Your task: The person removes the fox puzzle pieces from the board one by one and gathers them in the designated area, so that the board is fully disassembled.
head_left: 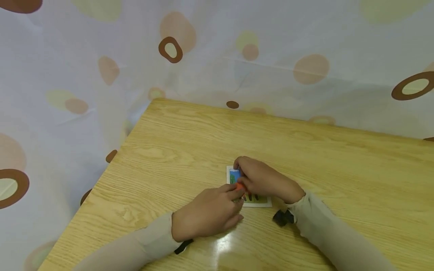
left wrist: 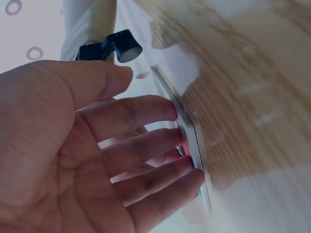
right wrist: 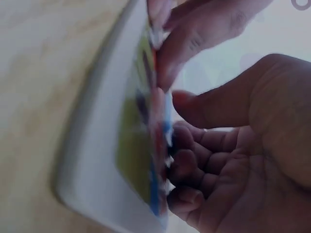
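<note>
A small flat picture board point(head_left: 257, 205) with a white border lies on the wooden table under both hands. Its picture shows blue, green and a red-orange patch point(head_left: 240, 186). My left hand point(head_left: 211, 210) reaches in from the left, its fairly straight fingers resting on the board around the red-orange patch; the thumb stands apart in the left wrist view. From the right, my right hand point(head_left: 262, 178) bends over the board, thumb and curled fingertips touching the picture's surface. The hands cover much of the picture. Whether the right fingers pinch a loose piece cannot be seen.
The wooden table point(head_left: 162, 150) extends around the board, with its left edge and far edge in view. A white curtain with brown, peach and green spots point(head_left: 210, 64) hangs behind it. A black wrist device point(head_left: 283, 217) sits at the right cuff.
</note>
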`<action>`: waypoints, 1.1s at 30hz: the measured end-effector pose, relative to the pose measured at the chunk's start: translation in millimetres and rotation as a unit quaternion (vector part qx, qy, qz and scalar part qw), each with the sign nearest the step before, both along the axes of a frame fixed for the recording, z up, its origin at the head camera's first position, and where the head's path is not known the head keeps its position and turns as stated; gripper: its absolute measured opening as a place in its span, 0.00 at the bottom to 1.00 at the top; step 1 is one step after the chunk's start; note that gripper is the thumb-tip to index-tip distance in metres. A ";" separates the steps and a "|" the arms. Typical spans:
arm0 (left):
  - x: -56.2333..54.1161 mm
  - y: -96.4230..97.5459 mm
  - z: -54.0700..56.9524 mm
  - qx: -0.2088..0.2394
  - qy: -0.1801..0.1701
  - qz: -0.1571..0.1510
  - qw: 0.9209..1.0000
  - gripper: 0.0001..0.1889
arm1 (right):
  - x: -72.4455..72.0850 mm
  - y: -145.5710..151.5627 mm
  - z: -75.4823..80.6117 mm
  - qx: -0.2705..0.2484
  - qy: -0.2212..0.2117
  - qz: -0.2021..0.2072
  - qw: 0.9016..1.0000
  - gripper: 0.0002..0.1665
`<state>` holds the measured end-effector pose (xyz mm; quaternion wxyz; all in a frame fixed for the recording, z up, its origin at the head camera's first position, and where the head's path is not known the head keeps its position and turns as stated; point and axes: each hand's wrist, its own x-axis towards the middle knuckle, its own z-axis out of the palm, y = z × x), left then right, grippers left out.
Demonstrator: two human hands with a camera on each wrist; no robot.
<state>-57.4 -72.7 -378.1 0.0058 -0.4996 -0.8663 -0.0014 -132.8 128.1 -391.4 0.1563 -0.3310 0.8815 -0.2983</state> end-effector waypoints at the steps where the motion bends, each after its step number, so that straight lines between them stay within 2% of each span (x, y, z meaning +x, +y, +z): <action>1: 0.2 0.0 0.0 0.000 -0.003 0.002 1.000 0.16 | 0.4 -0.8 -0.4 -0.001 0.000 -0.002 1.000 0.13; 7: 0.6 1.2 0.9 -0.016 -0.001 0.009 1.000 0.18 | 1.3 -3.4 -0.9 -0.007 0.012 -0.017 1.000 0.13; 16: -1.7 3.0 1.4 -0.022 0.007 0.001 1.000 0.18 | 1.2 -1.1 0.5 -0.016 -0.008 -0.036 0.999 0.15; 20: -2.8 3.1 1.8 -0.023 0.011 -0.001 1.000 0.19 | 0.5 -2.1 2.1 -0.054 -0.060 -0.044 0.996 0.11; 23: -2.5 2.7 1.9 -0.021 0.011 -0.003 1.000 0.18 | -1.2 -2.2 2.5 -0.079 -0.078 -0.044 0.993 0.10; 27: -1.5 2.0 1.8 -0.021 0.006 -0.005 1.000 0.18 | -5.8 4.7 5.2 -0.089 -0.043 -0.058 0.993 0.10; 33: -0.2 2.3 1.9 -0.031 -0.002 0.001 1.000 0.19 | -21.3 36.8 15.6 -0.074 -0.003 -0.117 0.990 0.08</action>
